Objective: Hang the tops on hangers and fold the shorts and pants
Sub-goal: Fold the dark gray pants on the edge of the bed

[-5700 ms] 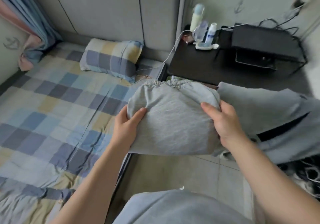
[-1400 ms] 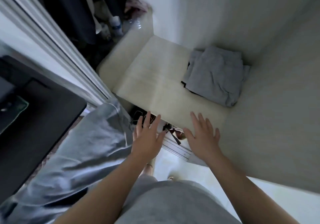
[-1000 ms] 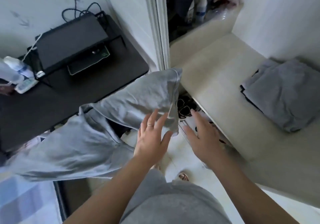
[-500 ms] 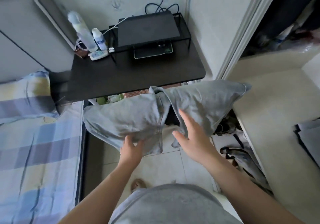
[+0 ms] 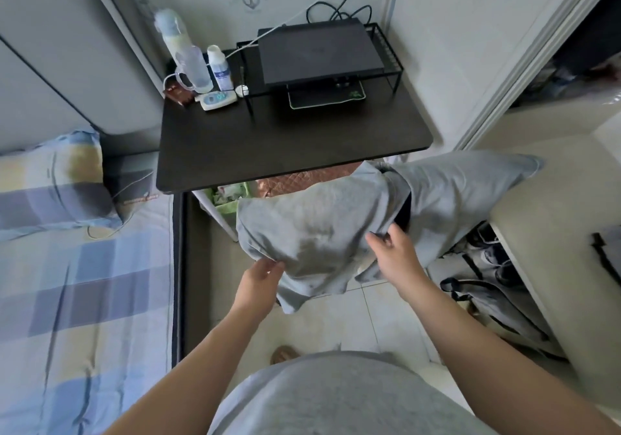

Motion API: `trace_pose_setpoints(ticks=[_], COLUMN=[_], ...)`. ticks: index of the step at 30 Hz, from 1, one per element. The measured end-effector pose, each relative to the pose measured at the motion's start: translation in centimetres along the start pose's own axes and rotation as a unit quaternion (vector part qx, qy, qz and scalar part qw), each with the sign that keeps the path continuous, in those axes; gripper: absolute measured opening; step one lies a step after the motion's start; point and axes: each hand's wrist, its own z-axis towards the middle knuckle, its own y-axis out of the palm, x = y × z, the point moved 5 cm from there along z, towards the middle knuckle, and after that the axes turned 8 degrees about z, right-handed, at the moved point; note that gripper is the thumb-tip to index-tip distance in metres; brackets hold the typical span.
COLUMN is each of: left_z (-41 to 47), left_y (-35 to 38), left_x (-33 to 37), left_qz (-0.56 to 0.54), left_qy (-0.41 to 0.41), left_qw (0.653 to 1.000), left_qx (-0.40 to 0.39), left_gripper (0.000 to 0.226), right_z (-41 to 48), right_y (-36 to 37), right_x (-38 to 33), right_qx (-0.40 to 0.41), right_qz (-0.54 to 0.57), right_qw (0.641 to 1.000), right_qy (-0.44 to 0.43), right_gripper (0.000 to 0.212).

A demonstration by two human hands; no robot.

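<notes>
Holding a grey garment (image 5: 319, 233) clear of the floor, low in front of the body, between the black desk (image 5: 289, 139) and the pale wardrobe shelf (image 5: 544, 233). Pinching its lower left edge with the left hand (image 5: 260, 278), fingers curled in on the cloth. Gripping a fold beside the dark opening at its middle with the right hand (image 5: 395, 256), fingers curled over the edge. Leaves the far end trailing out to the right, at or over the shelf's corner; cannot tell which. Cannot tell top from pants in this bunched state, so hanger or fold stays undecided.

Likely to go wrong in a few ways:
- Losing the thin pinch on the left and dropping that side onto the tiles, since little cloth sits in the fingers.
- Snagging the trailing end on the shelf corner if pulled leftward quickly.
- Folding it crooked if started in mid-air without first finding waistband or shoulders.

Needs a flat surface, probably the bed (image 5: 84, 283) with its checked sheet just to the left. Worth minding there a pillow (image 5: 50, 172) and a thin cable (image 5: 107, 229) at the head end. Offers less room on the desk: a laptop (image 5: 319, 55) on a wire rack and a cluster of bottles (image 5: 195, 65) along the back. Crowds the floor to the right with bags (image 5: 487, 300) under the shelf, and a green bin (image 5: 228, 199) under the desk.
</notes>
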Motion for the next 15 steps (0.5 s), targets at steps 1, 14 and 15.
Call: trace_pose_setpoints(ticks=[1, 14, 15], left_z=[0.0, -1.0, -1.3], left_y=[-0.4, -3.4, -3.4], left_x=[-0.2, 1.2, 1.5], left_qz=[0.007, -0.03, -0.047], left_qy=[0.009, 0.095, 0.106], left_qw=[1.0, 0.995, 0.993], left_qx=[-0.006, 0.023, 0.023], left_gripper=[0.01, 0.007, 0.007], right_z=[-0.4, -7.2, -7.4], right_y=[0.1, 3.6, 3.9], right_x=[-0.3, -10.3, -11.1], right_qx=[0.021, -0.057, -0.072], right_qz=[0.002, 0.144, 0.149], right_qw=[1.0, 0.979, 0.977], right_qy=[-0.008, -0.131, -0.136], right_gripper=[0.025, 0.023, 0.022])
